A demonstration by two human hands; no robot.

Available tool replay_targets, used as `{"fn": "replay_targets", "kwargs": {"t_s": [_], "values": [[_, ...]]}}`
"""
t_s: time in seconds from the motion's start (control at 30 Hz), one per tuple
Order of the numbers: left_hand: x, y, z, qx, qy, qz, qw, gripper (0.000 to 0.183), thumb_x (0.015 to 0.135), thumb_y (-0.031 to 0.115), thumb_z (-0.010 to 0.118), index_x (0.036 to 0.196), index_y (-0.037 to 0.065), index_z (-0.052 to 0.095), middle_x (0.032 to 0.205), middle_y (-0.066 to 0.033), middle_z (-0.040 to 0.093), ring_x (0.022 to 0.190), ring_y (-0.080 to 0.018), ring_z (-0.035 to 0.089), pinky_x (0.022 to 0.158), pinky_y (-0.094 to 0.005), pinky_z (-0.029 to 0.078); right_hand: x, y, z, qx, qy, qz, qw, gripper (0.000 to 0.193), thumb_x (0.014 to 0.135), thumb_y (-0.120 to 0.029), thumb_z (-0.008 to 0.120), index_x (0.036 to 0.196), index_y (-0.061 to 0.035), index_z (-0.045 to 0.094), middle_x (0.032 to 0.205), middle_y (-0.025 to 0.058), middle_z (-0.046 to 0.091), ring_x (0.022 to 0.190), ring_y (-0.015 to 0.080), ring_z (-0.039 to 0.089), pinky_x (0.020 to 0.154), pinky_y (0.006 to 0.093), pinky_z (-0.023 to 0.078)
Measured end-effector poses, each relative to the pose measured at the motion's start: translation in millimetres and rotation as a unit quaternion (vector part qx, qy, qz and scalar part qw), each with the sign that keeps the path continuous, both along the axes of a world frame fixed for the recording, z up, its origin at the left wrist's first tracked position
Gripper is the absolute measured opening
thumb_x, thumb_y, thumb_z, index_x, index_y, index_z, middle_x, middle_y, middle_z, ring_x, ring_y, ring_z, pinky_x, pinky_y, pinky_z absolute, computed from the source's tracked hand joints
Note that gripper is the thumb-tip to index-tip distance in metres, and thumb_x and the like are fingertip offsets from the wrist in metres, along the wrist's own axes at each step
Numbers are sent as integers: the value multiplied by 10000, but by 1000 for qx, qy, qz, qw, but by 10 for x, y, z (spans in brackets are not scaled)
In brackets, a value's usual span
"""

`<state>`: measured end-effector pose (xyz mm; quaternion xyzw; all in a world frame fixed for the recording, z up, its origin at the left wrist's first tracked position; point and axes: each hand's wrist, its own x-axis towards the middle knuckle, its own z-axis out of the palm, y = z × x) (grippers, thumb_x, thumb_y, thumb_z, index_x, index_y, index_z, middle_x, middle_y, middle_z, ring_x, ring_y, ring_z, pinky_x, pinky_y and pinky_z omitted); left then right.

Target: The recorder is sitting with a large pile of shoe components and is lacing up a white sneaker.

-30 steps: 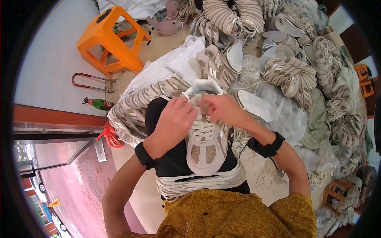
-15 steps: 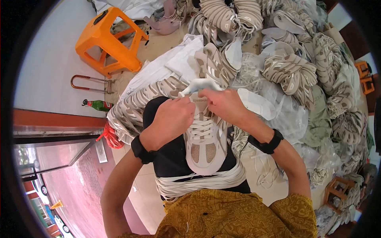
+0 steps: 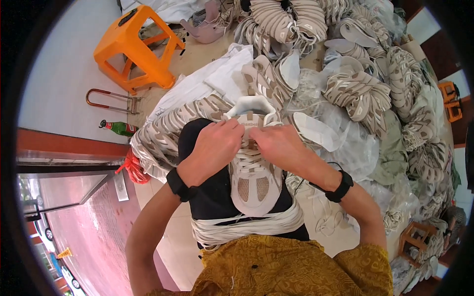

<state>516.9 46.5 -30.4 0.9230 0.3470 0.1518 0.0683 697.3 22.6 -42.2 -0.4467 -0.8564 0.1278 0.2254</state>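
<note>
I had both hands over a beige sneaker [image 3: 256,201] that lay sole down across the black trousers [image 3: 199,129] of the lap, its toe near and its padded collar [image 3: 253,102] far. The left hand [image 3: 217,144] sat at the left of the throat and the right hand [image 3: 281,145] at the right, each with fingers curled in narrow; from my end I couldn't tell whether the tips pinched lace, gripped the eyelet edges or only pressed on them. To do this lacing work well, I reckoned, both sides wanted even tension, with slack taken up from the toe end toward the collar, the flat laces [image 3: 251,165] left untwisted and the tongue [image 3: 253,120] held centred so the throat closed square. A light touch seemed wise, since the upper looked soft enough to pucker under a hard tug. The sneaker itself looked clean and pale, with tan mesh panels [image 3: 244,190] on either side of a light strip over the toe, off-white laces crossing below the hands, and a white lining at the collar. Just nearer than the toe, a loose bundle of white cord [image 3: 247,230] lay across the thighs.
</note>
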Motion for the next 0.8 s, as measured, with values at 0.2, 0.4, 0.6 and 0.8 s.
{"fn": "replay_targets", "kwargs": {"t_s": [0.2, 0.4, 0.6, 0.8], "values": [[-29, 11, -5, -27, -19, 12, 999, 152, 659, 67, 590, 788, 60, 511, 761, -82, 518, 715, -256, 535, 623, -348, 434, -74, 78, -19, -95, -56, -7, 994, 87, 727, -109, 499, 783, -43, 499, 669, 133, 591, 632, 288, 595, 517, 375, 456], [4, 30, -37, -21, -9, -23, 999, 144, 656, 94, 609, 789, 103, 555, 734, -48, 535, 732, -233, 540, 658, -333, 426, 128, 174, -190, -396, 324, 21, 859, 217, 599, 26, 591, 811, -5, 552, 620, 59, 577, 573, 106, 564, 471, 258, 404], [6, 59, -8, -60, -2, -28, 998, 149, 653, 93, 612, 791, 112, 557, 759, -41, 539, 733, -229, 527, 658, -322, 419, 182, 263, -70, -607, 352, 27, 712, 273, 546, 82, 649, 784, -27, 573, 652, 9, 563, 542, 48, 488, 436, 183, 312], [55, -46, 106, 42, 20, -54, 997, 185, 621, 71, 611, 798, 76, 554, 792, -50, 524, 785, -239, 500, 697, -334, 397, 230, 214, -91, -582, 393, 10, 712, 257, 554, 75, 655, 770, -33, 567, 653, 22, 564, 484, 35, 437, 388, 178, 252]]}}
